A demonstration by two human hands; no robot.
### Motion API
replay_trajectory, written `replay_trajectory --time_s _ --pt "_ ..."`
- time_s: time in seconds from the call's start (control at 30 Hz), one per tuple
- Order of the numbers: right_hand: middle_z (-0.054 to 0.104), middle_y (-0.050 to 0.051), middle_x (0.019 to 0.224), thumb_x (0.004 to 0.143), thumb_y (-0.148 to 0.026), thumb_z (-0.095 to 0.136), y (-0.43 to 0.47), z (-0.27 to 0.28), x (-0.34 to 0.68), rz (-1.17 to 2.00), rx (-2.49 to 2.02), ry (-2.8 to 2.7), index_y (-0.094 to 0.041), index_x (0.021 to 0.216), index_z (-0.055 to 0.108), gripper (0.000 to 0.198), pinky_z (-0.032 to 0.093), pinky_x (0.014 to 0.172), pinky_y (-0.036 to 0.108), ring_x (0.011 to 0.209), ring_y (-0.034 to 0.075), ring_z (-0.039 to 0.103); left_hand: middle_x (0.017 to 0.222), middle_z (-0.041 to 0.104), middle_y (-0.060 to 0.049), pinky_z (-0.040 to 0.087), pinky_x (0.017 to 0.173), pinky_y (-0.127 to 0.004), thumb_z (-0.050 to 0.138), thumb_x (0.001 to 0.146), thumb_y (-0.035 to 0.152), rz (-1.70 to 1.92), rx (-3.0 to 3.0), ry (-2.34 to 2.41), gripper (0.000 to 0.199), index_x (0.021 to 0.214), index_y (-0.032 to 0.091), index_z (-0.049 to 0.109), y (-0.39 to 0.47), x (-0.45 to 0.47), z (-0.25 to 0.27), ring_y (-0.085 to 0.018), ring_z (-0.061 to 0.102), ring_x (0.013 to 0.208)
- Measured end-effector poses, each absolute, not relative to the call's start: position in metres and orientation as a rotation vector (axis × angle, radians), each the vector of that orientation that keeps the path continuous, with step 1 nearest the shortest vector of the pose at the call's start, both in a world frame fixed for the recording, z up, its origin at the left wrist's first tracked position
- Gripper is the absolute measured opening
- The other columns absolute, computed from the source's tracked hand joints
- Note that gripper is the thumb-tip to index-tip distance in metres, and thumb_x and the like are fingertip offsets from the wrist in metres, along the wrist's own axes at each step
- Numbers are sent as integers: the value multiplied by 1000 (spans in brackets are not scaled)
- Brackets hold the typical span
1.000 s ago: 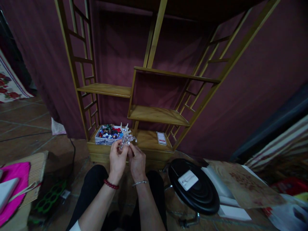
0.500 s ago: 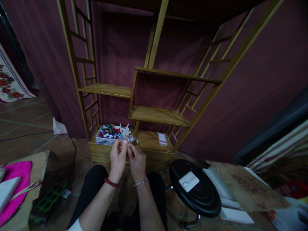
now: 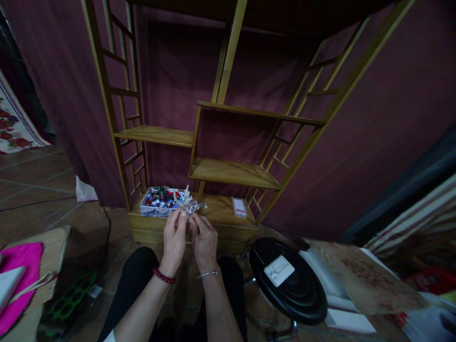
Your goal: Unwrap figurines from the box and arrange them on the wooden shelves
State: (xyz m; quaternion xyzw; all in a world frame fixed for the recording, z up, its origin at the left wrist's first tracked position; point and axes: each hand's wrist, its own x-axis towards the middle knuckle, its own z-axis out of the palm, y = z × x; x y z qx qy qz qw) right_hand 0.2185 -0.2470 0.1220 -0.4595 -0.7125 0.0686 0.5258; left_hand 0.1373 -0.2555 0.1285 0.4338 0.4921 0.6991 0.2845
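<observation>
Between my fingertips is a clear, glassy figurine [image 3: 191, 206] with pale branching parts sticking up; its exact kind is too small to tell. My left hand [image 3: 175, 236], with a red bead bracelet above it, pinches the figurine's left side. On its lower right side, my right hand [image 3: 204, 238] grips it with bent fingers; a silver bangle circles that wrist. Just behind the figurine stands an open patterned box [image 3: 149, 210] full of small colourful items, on the bottom board of a wooden shelf unit [image 3: 228, 172]. Part of the box is hidden behind the figurine.
A small white card [image 3: 240, 207] lies on the bottom board at right. Beside my right knee is a black round stool [image 3: 302, 285] bearing a white packet [image 3: 279, 270]. To the left, a bamboo mat [image 3: 53, 256] carries a pink cloth [image 3: 26, 266]. A dark cable crosses the floor.
The figurine has turned slightly in my fingers, its pale branching parts now spread differently. Both hands keep hold of it, and the whole view has shifted a little.
</observation>
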Motion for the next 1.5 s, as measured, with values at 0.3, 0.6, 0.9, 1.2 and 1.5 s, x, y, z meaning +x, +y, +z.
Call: replay_trajectory --time_s 0.3,0.6,0.9,1.2,1.5 --pt "64 4 81 87 -26 39 -247 122 220 127 -1130 -1704 -20 94 64 26 46 65 20 72 12 60 81 58 -5 42 52 -22 51 74 49 1787 1100 1179 44 102 15 59 -255 135 123 -13 52 64" --pt "66 7 89 87 -28 38 -246 114 225 144 -1133 -1680 -18 102 60 27 47 63 22 72 14 62 82 57 -2 41 50 -19 56 72 45 1709 1118 1026 47 110 17 53 -259 132 130 -10 51 59" --pt "65 8 86 88 -27 36 -248 119 224 64 -1163 -1707 -18 100 61 29 47 67 24 75 16 61 77 55 -1 43 50 -20 60 69 44 1670 1127 1033 56 115 14 50 -261 127 134 -9 49 57" --pt "64 9 90 89 -27 33 -247 117 224 98 -1165 -1707 -16 103 58 30 45 71 25 81 17 60 82 54 -2 46 64 -24 59 72 40 1612 1231 1030 53 118 16 46 -258 121 132 -12 53 70" --pt "63 6 83 87 -26 33 -251 122 226 201 -1171 -1676 -17 94 56 26 41 65 23 74 16 58 108 50 -5 39 83 -27 45 83 32 1711 1577 1180 26 104 22 56 -256 114 135 -17 47 102"
